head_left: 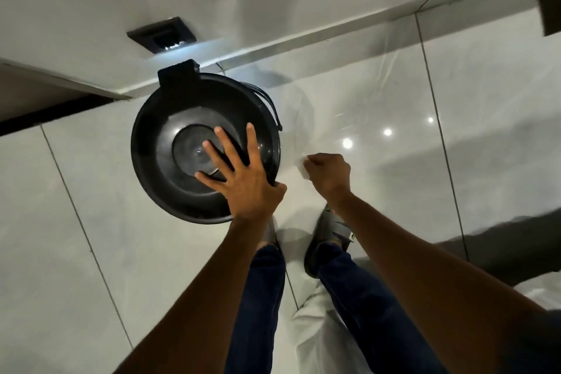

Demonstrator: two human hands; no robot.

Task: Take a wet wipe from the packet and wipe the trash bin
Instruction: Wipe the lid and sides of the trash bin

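Observation:
A round black trash bin (170,143) with a closed lid stands on the glossy tiled floor, seen from above. My left hand (239,173) lies flat on the lid with fingers spread and the thumb hooked over the near right rim. My right hand (328,174) hovers just right of the bin, fingers closed around a crumpled white wet wipe (302,165) that sticks out on its left side. The wipe is a little apart from the bin's side. No wipe packet is in view.
A white wall with a dark square socket (162,35) rises behind the bin. A dark doorway edge (45,106) is at the left. My feet in sandals (331,237) stand just behind the bin. A dark object (516,246) lies on the floor at the right.

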